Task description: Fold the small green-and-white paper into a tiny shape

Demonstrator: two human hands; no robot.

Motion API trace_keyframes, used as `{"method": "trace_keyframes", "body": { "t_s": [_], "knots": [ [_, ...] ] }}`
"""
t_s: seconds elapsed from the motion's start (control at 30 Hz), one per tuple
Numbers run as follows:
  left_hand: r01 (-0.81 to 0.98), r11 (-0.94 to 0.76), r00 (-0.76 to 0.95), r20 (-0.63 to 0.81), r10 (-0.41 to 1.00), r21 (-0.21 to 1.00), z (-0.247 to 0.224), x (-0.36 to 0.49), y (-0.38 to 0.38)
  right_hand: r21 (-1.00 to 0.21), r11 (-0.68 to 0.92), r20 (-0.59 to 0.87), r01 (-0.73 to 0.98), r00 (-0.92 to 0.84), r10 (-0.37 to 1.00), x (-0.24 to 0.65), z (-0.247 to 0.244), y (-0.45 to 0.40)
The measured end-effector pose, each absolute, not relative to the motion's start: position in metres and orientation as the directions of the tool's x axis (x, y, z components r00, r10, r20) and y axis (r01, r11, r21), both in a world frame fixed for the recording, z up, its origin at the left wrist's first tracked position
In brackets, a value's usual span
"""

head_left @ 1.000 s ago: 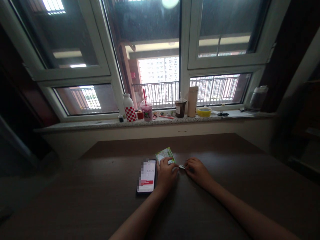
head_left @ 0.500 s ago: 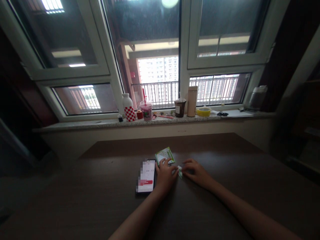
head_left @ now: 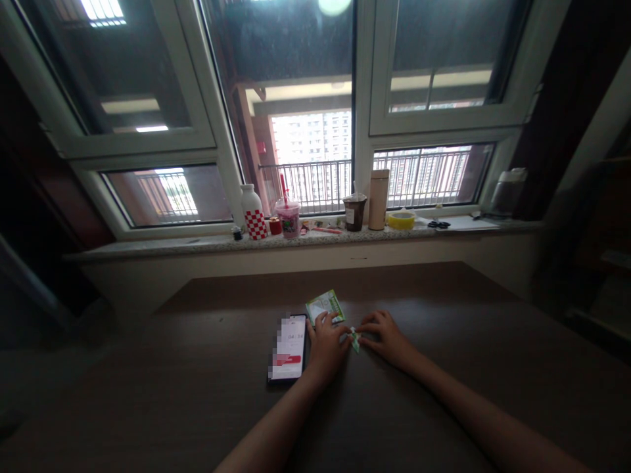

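A small folded piece of green and white paper rests on the dark brown table, between my two hands. My left hand has its thumb and index finger closed at the paper's left edge, its other fingers bent beside a green and white packet. From the right, my right hand pinches the paper's other side with its fingertips. A phone with a lit, partly blurred screen lies just left of my left hand. Finer folds of the paper are too small to tell.
Beyond the table a stone windowsill holds a checkered bottle, a pink drink cup, a dark drink cup, a tan flask, a yellow tape roll and black scissors. Windows rise behind.
My right hand's fingers have shifted slightly left and now meet the paper's right side. More of the green pattern shows. My left hand stays nearly still.
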State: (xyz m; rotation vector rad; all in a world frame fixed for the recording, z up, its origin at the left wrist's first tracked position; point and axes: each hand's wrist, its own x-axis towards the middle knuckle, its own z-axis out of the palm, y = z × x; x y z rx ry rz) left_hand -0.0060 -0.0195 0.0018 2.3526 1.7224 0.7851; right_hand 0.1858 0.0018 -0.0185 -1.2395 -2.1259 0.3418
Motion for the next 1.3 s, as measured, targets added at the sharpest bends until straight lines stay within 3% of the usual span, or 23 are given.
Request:
{"method": "trace_keyframes", "body": {
  "t_s": [0.63,1.03,1.3],
  "knots": [
    [0.84,-0.349,0.151,0.439,0.886,0.415,0.005,-0.004,-0.02,-0.512,0.515,0.395,0.688,-0.344,0.852,0.186,-0.018,0.003],
    [0.852,-0.338,0.168,0.401,0.9,0.401,0.005,-0.007,-0.021,-0.499,0.526,0.398,0.689,-0.357,0.845,0.184,-0.019,0.003],
    [0.904,-0.329,0.22,0.362,0.906,0.274,0.012,-0.007,-0.021,-0.51,0.52,0.385,0.685,-0.359,0.85,0.183,-0.014,0.0]
  ]
}}
